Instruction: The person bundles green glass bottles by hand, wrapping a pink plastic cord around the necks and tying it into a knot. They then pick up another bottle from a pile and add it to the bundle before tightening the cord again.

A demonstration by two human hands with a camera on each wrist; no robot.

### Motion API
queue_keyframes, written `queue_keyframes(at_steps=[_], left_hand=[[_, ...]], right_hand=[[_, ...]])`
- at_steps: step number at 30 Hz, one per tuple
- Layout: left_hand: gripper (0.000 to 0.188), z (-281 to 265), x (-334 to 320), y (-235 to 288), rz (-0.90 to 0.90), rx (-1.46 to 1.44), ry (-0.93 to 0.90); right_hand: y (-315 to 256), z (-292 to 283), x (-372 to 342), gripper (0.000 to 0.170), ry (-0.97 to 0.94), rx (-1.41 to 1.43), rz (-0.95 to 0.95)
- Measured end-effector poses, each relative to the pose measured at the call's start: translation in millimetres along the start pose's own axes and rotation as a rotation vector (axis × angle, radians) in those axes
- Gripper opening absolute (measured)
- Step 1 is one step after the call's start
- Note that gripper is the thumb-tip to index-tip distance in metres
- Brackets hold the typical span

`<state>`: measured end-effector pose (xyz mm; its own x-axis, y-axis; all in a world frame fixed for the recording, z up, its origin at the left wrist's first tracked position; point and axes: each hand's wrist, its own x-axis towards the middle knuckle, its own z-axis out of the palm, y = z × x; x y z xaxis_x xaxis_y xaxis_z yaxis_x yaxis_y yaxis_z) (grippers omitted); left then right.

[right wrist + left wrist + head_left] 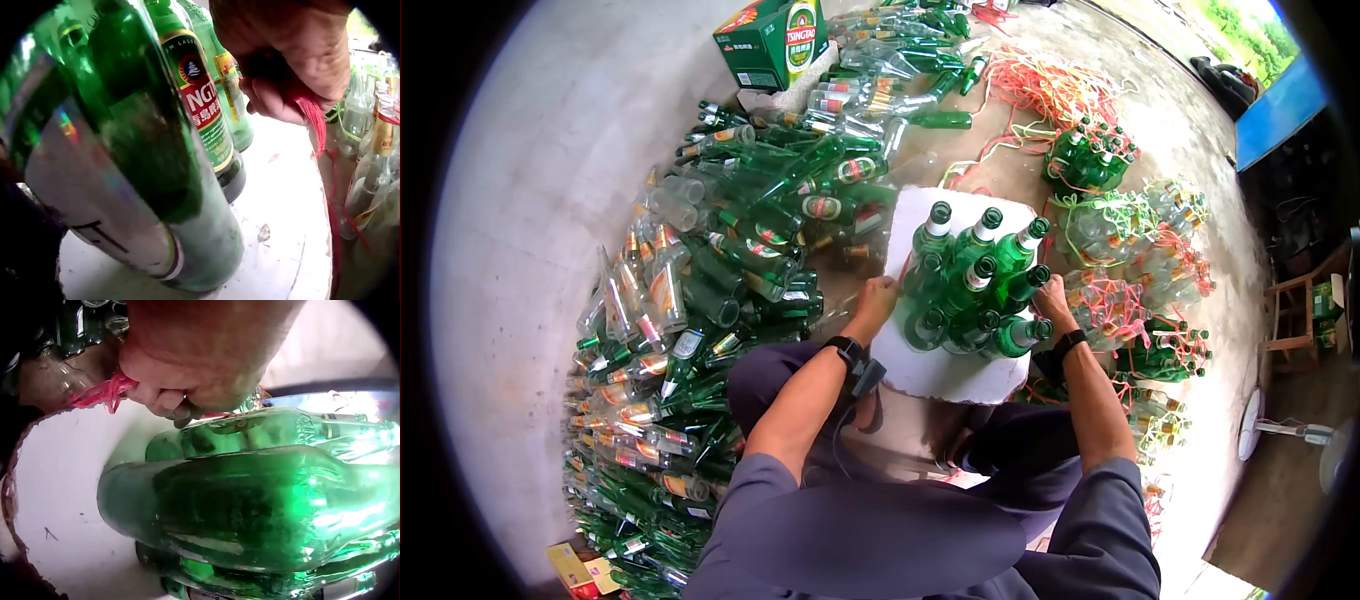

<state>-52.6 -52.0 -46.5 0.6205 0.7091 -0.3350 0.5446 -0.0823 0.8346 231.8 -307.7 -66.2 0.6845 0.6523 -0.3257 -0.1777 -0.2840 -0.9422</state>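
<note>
Several green glass bottles [978, 274] stand upright in a tight cluster on a white board [910, 372] in front of the person. At the cluster's left side, my left hand [876, 303] grips a red plastic strap [103, 394] in its curled fingers. The right hand [1054, 302] holds red strap [310, 119] on the other side, beside a labelled bottle [203, 103]. Both fists are close to the glass. Between the hands, the strap's run is mostly hidden behind the bottles.
Loose bottles [775, 180] are heaped all along the left. Strap-tied bundles [1100, 225] line the right side, and tangled red and white straps [1050, 85] lie beyond the board. A green beer carton [775, 45] sits at the far left; a fan [1250, 425] is at right.
</note>
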Motion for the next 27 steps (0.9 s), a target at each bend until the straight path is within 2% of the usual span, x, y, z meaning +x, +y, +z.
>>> queue_keyframes(at_steps=[2, 3, 4, 5, 6, 7, 10, 11, 12, 14, 15, 16, 17, 19, 21, 22, 23, 24, 25, 26, 27], left_hand=[[0.027, 1.2, -12.4, -10.3, -0.06, -0.026, -0.027], [0.024, 7.5, -14.2, -29.0, 0.14, -0.023, 0.008], [0.022, 9.0, -17.2, -39.2, 0.34, -0.018, 0.045], [0.022, 7.3, -24.3, -34.2, 0.337, -0.018, 0.049], [0.02, 6.9, -33.9, -23.2, 0.162, -0.032, 0.046], [0.019, 7.1, -41.0, -17.0, -0.012, -0.043, 0.04], [0.016, 22.2, -47.5, -45.6, -0.026, -0.02, 0.033], [0.016, 22.9, -54.2, -50.4, -0.032, -0.017, 0.026], [0.014, 23.1, -60.3, -54.7, -0.057, -0.107, -0.015], [0.012, 28.5, -61.2, -79.8, -0.085, -0.195, -0.062], [0.016, 36.9, -51.3, -113.3, 0.288, -0.214, -0.126], [0.02, 36.0, -56.1, -116.6, 0.662, -0.231, -0.188], [0.02, 37.6, -63.8, -119.5, 0.66, -0.231, -0.195], [0.021, 25.3, -96.7, -71.8, 0.077, -0.982, -0.458], [0.018, 31.1, -98.1, -73.0, 0.083, -1.026, -0.499], [0.015, 34.0, -99.3, -73.9, 0.088, -1.073, -0.531], [0.015, 33.3, -104.8, -66.8, 0.081, -1.073, -0.535], [0.016, 29.1, -113.1, -53.6, -0.038, -0.915, -0.452], [0.017, 26.0, -118.2, -46.6, -0.153, -0.752, -0.37], [0.017, 24.4, -119.8, -44.7, -0.159, -0.746, -0.376], [0.018, 25.1, -118.9, -47.1, -0.169, -0.707, -0.373]], right_hand=[[81.7, -19.1, 41.3, 0.017, -0.092, 0.328, -0.075], [91.8, -25.5, 50.5, 0.014, -0.205, -0.152, -0.205], [105.8, -25.1, 53.5, 0.014, -0.212, -0.152, -0.204], [119.4, -23.6, 54.7, 0.015, 0.015, -0.39, -0.398], [128.7, -25.5, 52.4, 0.017, 0.248, -0.622, -0.587], [130.7, -35.5, 49.6, 0.019, -0.072, 0.071, -0.088], [26.0, -6.9, -45.5, 0.019, 0.058, -0.473, -0.5], [47.1, -12.4, -38.9, 0.014, 0.035, -0.379, -0.341], [45.4, -10.6, -50.8, 0.014, 0.032, -0.514, -0.586], [17.1, -1.0, -77.3, 0.019, -0.016, -0.363, -0.03], [11.0, 1.3, -84.8, 0.023, -0.033, -0.361, 0.0], [14.5, -0.2, -88.5, 0.028, -0.051, -0.357, 0.031], [19.6, 1.4, -91.9, 0.016, -0.015, -0.072, 0.14], [33.3, 1.4, -100.2, 0.018, -0.01, 0.028, 0.207], [63.6, -9.3, -100.4, 0.026, -0.046, 0.195, 0.377], [93.9, -15.7, -91.3, 0.026, -0.04, 0.197, 0.381], [126.4, -19.2, -81.2, 0.031, -0.14, 0.165, 0.375], [145.7, -20.0, -81.2, 0.037, -0.24, 0.134, 0.371], [100.9, -10.1, -111.4, 0.037, -0.262, 0.228, 0.395], [100.1, -6.1, -117.4, 0.037, -0.257, 0.235, 0.4], [102.4, -5.0, -119.3, 0.035, -0.378, 0.328, 0.389]])
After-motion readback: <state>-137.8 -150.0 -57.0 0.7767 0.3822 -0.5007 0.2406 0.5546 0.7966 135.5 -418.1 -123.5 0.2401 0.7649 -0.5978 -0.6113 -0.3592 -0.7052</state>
